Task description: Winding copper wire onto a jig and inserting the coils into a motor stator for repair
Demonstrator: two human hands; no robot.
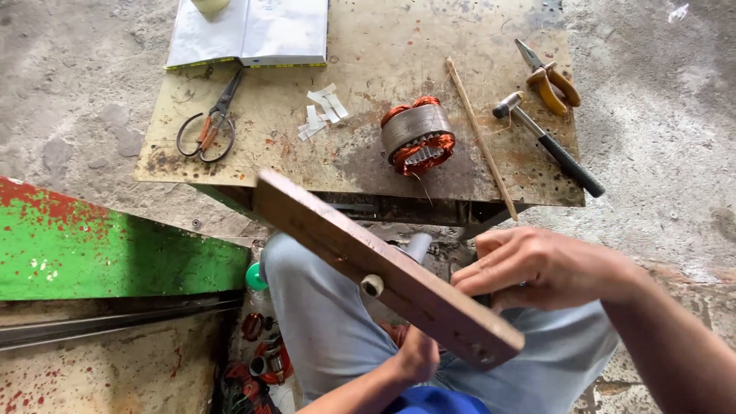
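A wooden board lay tilted across the person's lap, running from far left to near right, with a small white peg on its near edge. The right hand rested at the board's right side, its fingers curled against the edge in a loose grip; what they closed on, besides the board, could not be told. The left hand sat under the board's near end, mostly hidden, so how far it was open could not be told. Beyond the knees stood a stained metal desk. At its centre lay a stator with copper windings at both ends. Just right of it lay a thin wooden stick, then a hammer with a black handle, and at the far right pliers with yellow handles. Left of the stator lay white paper strips, further left scissors, and at the far edge an open book. A green panel stood at the left.
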